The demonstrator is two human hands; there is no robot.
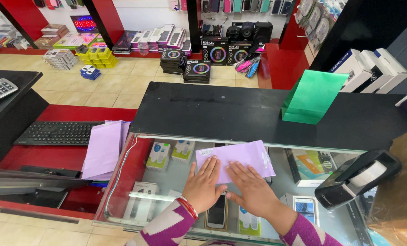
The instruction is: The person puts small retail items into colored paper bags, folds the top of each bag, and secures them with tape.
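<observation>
The lilac paper bag (240, 160) lies flat on the glass counter (176, 175), long axis running nine to three o'clock, pinned at six o'clock by the left hand (203, 184) and right hand (252, 189), fingers spread flat, with a green bag (312, 98) at one o'clock.

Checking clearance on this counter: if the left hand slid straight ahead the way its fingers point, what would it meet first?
The left hand already lies on the lilac envelope; beyond that, probably the black counter ledge's edge, though depth is unclear.

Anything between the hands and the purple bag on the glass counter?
Nothing visible. The left hand and right hand lie flat on the purple bag, pressing its near edge against the glass counter. The tape dispenser sits apart, to the right.
</observation>
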